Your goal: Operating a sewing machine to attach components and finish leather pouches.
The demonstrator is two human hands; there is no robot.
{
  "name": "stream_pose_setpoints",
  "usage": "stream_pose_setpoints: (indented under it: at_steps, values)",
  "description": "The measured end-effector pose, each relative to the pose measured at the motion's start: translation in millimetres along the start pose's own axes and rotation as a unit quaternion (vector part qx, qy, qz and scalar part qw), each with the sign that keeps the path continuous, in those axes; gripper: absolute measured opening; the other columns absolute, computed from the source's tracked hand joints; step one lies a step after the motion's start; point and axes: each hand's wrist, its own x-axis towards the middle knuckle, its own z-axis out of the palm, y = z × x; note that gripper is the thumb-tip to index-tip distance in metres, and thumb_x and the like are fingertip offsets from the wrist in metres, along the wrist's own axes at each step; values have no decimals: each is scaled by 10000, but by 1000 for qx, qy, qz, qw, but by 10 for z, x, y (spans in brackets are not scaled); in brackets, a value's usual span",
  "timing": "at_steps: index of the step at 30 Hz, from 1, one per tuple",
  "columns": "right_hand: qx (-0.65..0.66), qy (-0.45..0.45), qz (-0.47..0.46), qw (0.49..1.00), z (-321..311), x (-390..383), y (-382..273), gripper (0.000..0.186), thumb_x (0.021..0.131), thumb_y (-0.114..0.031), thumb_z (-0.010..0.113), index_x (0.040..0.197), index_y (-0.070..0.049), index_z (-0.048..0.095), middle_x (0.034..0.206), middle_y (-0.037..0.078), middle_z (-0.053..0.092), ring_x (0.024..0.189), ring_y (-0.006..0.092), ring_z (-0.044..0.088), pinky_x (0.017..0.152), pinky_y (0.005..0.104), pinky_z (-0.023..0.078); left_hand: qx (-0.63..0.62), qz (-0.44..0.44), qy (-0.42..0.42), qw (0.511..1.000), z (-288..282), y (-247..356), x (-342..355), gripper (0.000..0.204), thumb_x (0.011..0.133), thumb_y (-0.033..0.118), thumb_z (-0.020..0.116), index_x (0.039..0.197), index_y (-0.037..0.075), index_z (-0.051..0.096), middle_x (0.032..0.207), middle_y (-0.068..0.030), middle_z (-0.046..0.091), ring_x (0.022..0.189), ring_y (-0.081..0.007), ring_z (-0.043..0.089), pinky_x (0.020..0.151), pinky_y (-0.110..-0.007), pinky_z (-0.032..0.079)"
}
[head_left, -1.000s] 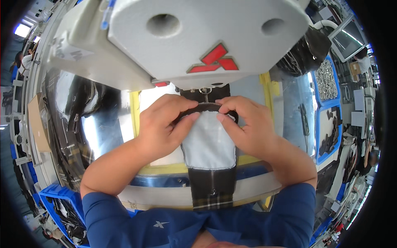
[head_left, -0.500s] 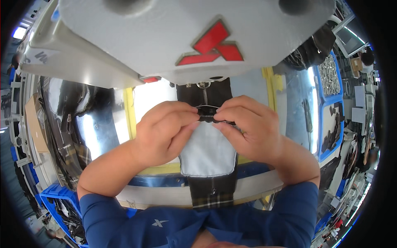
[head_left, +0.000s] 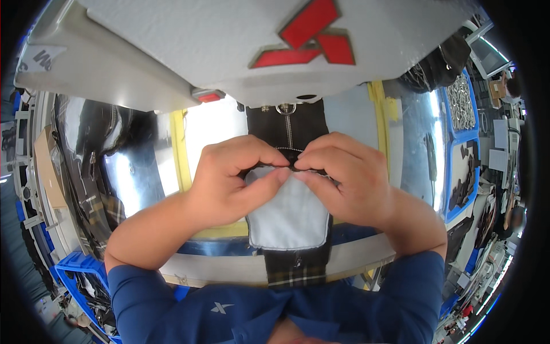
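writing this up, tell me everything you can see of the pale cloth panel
The pale blue-grey cloth panel looks soft and thin, with rounded lower corners and a stitched-looking border. It lies mostly flat, faintly creased, over dark cloth, in front of the white machine. The left grip and right grip pinch dark trim along its top edge, partly covering the panel.

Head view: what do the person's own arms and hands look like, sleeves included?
The left hand and right hand are bare, with no glove, ring or watch visible. The forearms are bare too, with no cables showing. The sleeves are short and dark blue, matching the collared shirt, which has a small light mark on its chest.
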Motion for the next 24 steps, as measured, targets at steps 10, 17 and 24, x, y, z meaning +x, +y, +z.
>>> stream_pose_setpoints:
  at_steps: [10,17,24]
  values:
    - [52,-22,88,994,-39,53,17,139,868,-44,814,989,-36,745,948,110,728,793,303,719,677,374,574,30,-53,-9,998,-10,91,-6,102,893,14,791,992,0,775,915,-86,751,780,-156,674,692,-284,514]
    - [80,-28,109,990,-41,55,44,129,865,-50,800,978,-26,741,913,108,730,781,289,719,675,362,563,38,-63,-5,997,8,85,3,84,903,14,784,984,1,772,910,-87,752,783,-161,681,697,-287,523]
    - [103,-23,109,988,-21,67,33,90,868,-55,779,940,-21,738,872,101,724,745,258,710,650,355,549,58,-1,9,998,45,27,-9,104,878,18,783,981,7,775,884,-123,748,731,-209,710,630,-311,538]
